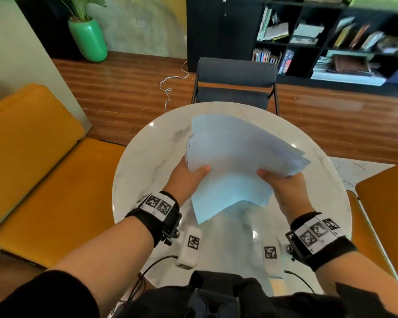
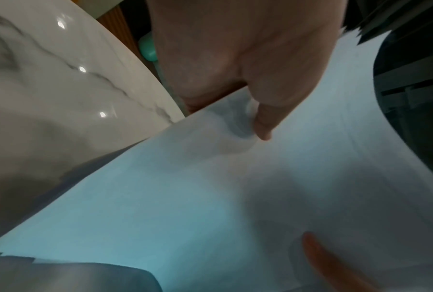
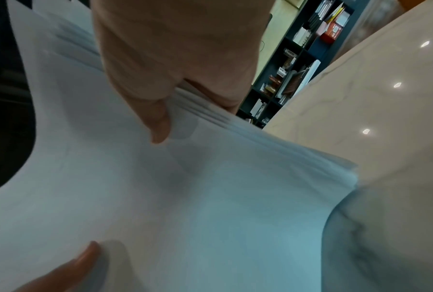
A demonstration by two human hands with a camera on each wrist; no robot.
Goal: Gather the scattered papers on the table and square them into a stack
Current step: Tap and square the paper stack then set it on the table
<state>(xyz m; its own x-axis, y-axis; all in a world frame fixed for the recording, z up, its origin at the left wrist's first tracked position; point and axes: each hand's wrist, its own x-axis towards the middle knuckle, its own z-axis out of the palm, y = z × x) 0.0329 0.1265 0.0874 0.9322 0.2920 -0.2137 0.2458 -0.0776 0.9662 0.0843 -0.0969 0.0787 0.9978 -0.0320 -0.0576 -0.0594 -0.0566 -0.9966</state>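
Note:
A loose bundle of pale blue-white papers (image 1: pixel 234 161) is held up over the round white marble table (image 1: pixel 147 161), its sheets fanned and uneven at the left and right edges. My left hand (image 1: pixel 189 177) grips the bundle's left edge, thumb on top and fingers hidden underneath. My right hand (image 1: pixel 283 182) grips the right edge the same way. In the left wrist view the thumb (image 2: pixel 265 118) presses into the papers (image 2: pixel 210 197). The right wrist view shows the thumb (image 3: pixel 155 122) on the papers (image 3: pixel 210 197), whose stepped sheet edges show beside it.
A dark grey chair (image 1: pixel 236 81) stands at the table's far side. Orange seats (image 1: pixel 32 157) flank the table left and right (image 1: pixel 384 203). A green vase (image 1: pixel 89 40) and a black bookshelf (image 1: pixel 331 37) stand further back. A white cable (image 1: pixel 170 88) lies on the wooden floor.

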